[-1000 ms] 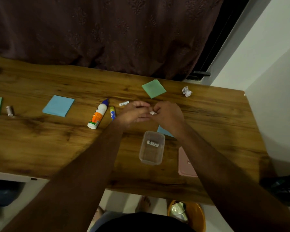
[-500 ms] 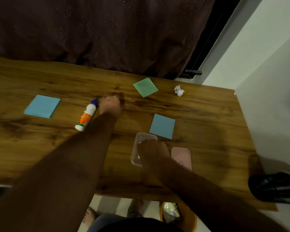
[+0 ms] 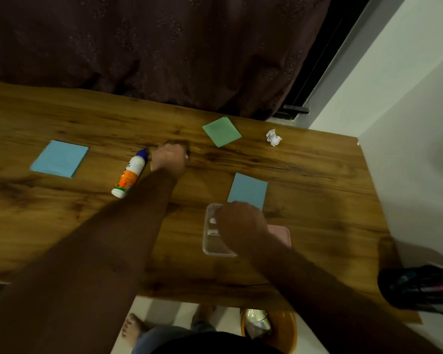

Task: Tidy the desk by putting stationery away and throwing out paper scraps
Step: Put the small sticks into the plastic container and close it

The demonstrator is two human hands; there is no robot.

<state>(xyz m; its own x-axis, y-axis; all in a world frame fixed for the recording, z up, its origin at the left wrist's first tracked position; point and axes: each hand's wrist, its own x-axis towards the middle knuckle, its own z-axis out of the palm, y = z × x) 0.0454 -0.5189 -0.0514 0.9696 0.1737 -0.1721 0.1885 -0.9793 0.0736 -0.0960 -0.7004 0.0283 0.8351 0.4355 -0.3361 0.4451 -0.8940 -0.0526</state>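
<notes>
My left hand (image 3: 168,157) is curled into a fist on the desk just right of the tip of the white and orange glue bottle (image 3: 129,175). A small white piece (image 3: 187,156) shows at the fist's edge. My right hand (image 3: 238,223) hangs over the clear plastic box (image 3: 210,247), back facing up and fingertips hidden. Inside the box lie a white labelled piece (image 3: 214,233) and a small white bit (image 3: 212,221) near my fingers. A crumpled paper scrap (image 3: 273,137) lies at the back right.
Two blue note pads (image 3: 60,158) (image 3: 248,189) and a green one (image 3: 221,132) lie on the wooden desk (image 3: 317,175). A pink lid (image 3: 283,232) sits beside the box. A black pen holder (image 3: 420,287) stands at the right front corner. An orange bin (image 3: 287,330) is on the floor below.
The hands parted: my right hand came down over the clear box, my left hand reached back beside the glue bottle and closed into a fist. The view shifted right.
</notes>
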